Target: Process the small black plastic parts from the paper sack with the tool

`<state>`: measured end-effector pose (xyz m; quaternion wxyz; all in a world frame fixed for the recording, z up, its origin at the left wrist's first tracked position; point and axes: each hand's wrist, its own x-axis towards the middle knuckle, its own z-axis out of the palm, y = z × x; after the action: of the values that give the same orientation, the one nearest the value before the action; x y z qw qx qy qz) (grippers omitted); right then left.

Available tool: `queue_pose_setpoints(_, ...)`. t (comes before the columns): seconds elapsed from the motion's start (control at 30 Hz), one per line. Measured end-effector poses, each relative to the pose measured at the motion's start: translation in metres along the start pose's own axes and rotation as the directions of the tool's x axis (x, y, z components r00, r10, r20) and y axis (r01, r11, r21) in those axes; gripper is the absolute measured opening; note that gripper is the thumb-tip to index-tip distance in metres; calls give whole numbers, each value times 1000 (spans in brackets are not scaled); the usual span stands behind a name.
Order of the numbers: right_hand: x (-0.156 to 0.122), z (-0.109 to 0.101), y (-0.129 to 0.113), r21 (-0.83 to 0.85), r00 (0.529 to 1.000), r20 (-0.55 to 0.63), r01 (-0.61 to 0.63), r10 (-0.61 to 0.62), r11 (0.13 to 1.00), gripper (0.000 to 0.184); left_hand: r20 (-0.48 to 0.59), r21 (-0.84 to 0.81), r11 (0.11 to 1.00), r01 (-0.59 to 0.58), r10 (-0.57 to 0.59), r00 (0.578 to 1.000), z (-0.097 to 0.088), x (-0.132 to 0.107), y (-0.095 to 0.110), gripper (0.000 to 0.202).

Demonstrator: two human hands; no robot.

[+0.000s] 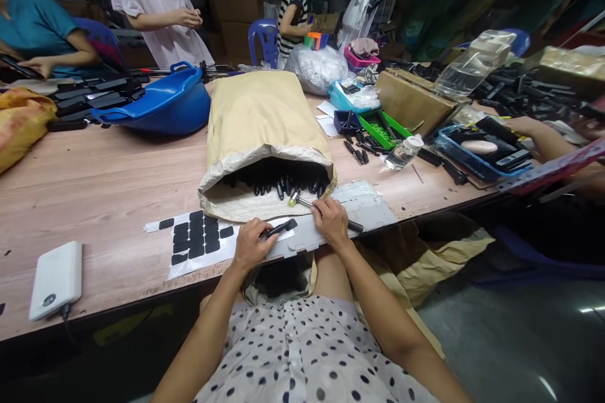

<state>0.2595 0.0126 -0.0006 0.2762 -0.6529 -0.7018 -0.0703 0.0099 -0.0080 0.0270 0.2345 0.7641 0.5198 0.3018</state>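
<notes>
My left hand (251, 242) is closed around a slim black part (278, 229) with a dark rounded pad at its far end, just over the table's front edge. In my right hand (332, 220) is a small mallet (305, 202); its yellow-tipped head points toward the sack and its black handle sticks out on the right. Directly ahead lies a tan sack (259, 110), its mouth facing me, with many slim black parts (280, 189) inside. Beside my left hand is a white sheet of black stickers (196, 236). A grey flat board (307, 234) lies beneath my hands.
A white power bank (57, 280) with a cable lies at left. Behind it are a blue basin (155, 101) and stacked black parts. To the right stand a green tray (385, 129), a small bottle (404, 152) and a blue basket (486, 154). Several co-workers are around the table.
</notes>
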Motion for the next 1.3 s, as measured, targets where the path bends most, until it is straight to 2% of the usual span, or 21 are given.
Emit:
queue_pose_setpoints(0.1, 0, -1, -1, 21, 1000, 21, -16, 16, 1000, 17, 141, -92, 994, -50, 63, 988, -4, -27, 14, 14)
queue_pose_setpoints(0.2, 0, -1, -2, 32, 999, 35, -36, 35, 999, 18, 337, -83, 996, -14, 41, 941, 1, -58, 26, 15)
queue_pose_setpoints(0.3, 0, -2, -3, 36, 998, 43, -42, 40, 998, 19, 455, 114, 988, 102, -143, 879, 12, -79, 28, 15)
queue_pose_setpoints(0.4, 0, -2, -4, 31, 999, 42, -35, 34, 999, 19, 475, 343, 918, 198, -352, 807, 22, -85, 26, 21)
queue_pose_setpoints(0.47, 1, -2, -3, 28, 999, 38, -34, 33, 999, 18, 477, 399, 886, 237, -421, 771, 26, -86, 26, 27)
queue_pose_setpoints(0.53, 1, -2, -3, 32, 999, 34, -33, 32, 999, 18, 496, 331, 912, 244, -388, 777, 25, -84, 29, 29)
queue_pose_setpoints(0.6, -1, -1, -3, 46, 999, 23, -29, 28, 998, 18, 489, 168, 962, 217, -272, 828, 21, -76, 34, 24)
queue_pose_setpoints(0.67, -3, 0, -4, 60, 999, -23, -29, 30, 998, 20, 375, 23, 987, 162, -158, 913, 13, -57, 42, 21)
queue_pose_setpoints(0.7, -5, 0, -4, 62, 997, -64, -37, 41, 997, 21, 266, -15, 992, 128, -120, 956, 9, -42, 45, 23)
queue_pose_setpoints(0.73, -6, 0, -5, 61, 991, -118, -55, 62, 997, 23, 114, -8, 995, 104, -102, 988, 5, -22, 49, 26)
queue_pose_setpoints(0.77, -7, 0, -5, 60, 979, -181, -85, 95, 995, 26, -48, 28, 995, 94, -92, 995, 0, 0, 51, 30)
queue_pose_setpoints(0.83, -8, -2, -1, 64, 930, -318, -172, 183, 983, 30, -325, 107, 988, 110, -70, 943, -8, 52, 53, 42)
queue_pose_setpoints(0.9, -5, -3, 7, 70, 863, -431, -258, 262, 964, 32, -475, 147, 975, 166, -78, 876, -14, 102, 48, 55)
queue_pose_setpoints(0.93, -3, -4, 13, 68, 833, -471, -293, 290, 954, 33, -504, 151, 969, 194, -94, 859, -16, 125, 44, 60)
queue_pose_setpoints(1.0, 4, -5, 28, 51, 797, -505, -355, 331, 933, 33, -494, 134, 960, 247, -151, 856, -21, 161, 32, 61)
queue_pose_setpoints(1.13, 19, -3, 60, 38, 769, -450, -492, 455, 870, 28, -374, 102, 938, 332, -273, 886, -39, 203, 20, 24)
queue_pose_setpoints(1.2, 25, 1, 69, 37, 758, -407, -544, 509, 839, 25, -398, 55, 955, 293, -248, 883, -59, 217, 26, 10)
queue_pose_setpoints(1.3, 32, 2, 72, 15, 761, -354, -577, 544, 817, 22, -471, -23, 983, 180, -169, 866, -97, 237, 45, 13)
